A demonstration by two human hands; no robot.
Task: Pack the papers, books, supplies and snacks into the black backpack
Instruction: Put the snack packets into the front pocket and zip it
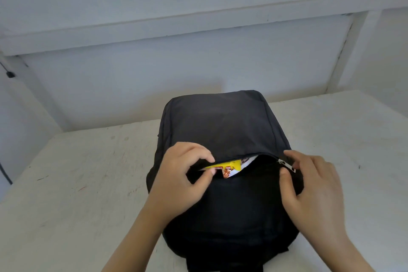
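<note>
The left hand [183, 174] pinches the black fabric at the left end of a zip opening. Its forefinger curls above the cloth, the thumb presses from below, and the other fingers are folded. The right hand [313, 185] pinches the silver zip pull [286, 164] between thumb and forefinger at the right end of the same opening. Its remaining fingers lie loosely spread over the bag's right side. Between the two hands the zip gapes in a shallow slit.

A yellow snack packet [223, 166] with red-brown print pokes out of that slit, just beside the left thumb tip. To its right shows a white edge with dark print; what it belongs to cannot be told. The rest of the inside is hidden in shadow.

The backpack [220, 126] lies flat, its far end towards the wall and its near end at the bottom edge of the view. It rests on a white tabletop [77, 183] that is scuffed and flecked with small marks. Behind it stands a pale wall [132, 86] crossed by white beams [198, 26]. A black cable [4, 170] runs down at the far left.

The backpack sits under and between both hands, and both forearms reach in over its near half.
</note>
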